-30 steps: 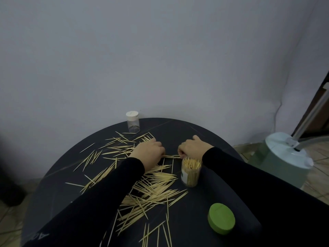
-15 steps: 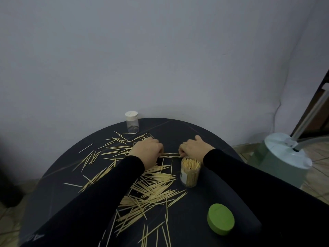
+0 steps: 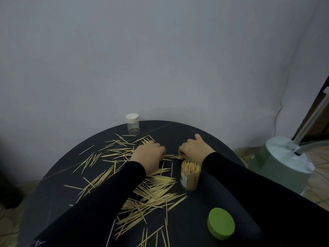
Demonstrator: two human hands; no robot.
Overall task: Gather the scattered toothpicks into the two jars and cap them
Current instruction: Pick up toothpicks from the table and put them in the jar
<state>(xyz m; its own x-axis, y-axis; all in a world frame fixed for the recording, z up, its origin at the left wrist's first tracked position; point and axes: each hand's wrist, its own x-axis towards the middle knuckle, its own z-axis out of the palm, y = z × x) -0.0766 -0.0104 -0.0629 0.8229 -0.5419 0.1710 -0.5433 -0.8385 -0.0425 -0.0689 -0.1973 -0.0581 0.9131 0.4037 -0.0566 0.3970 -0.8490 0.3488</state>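
Note:
Many loose toothpicks (image 3: 156, 189) lie scattered over the round dark table (image 3: 195, 136). An uncapped clear jar (image 3: 190, 175) packed with toothpicks stands right of centre, and its green lid (image 3: 221, 223) lies nearer me. A small clear jar with a white cap (image 3: 132, 124) stands at the far edge, nearly empty. My left hand (image 3: 148, 156) and my right hand (image 3: 193, 148) rest knuckles-up behind the open jar, and they pinch a small bundle of toothpicks (image 3: 171, 157) from either end.
A pale green round appliance with a metal pole (image 3: 284, 161) stands on the floor right of the table. A grey wall rises close behind the table's far edge. A dark shape sits on the floor at the left.
Both hands have stayed nearly in place, drawing the small bundle between them slightly tighter. The jars and the lid have not moved.

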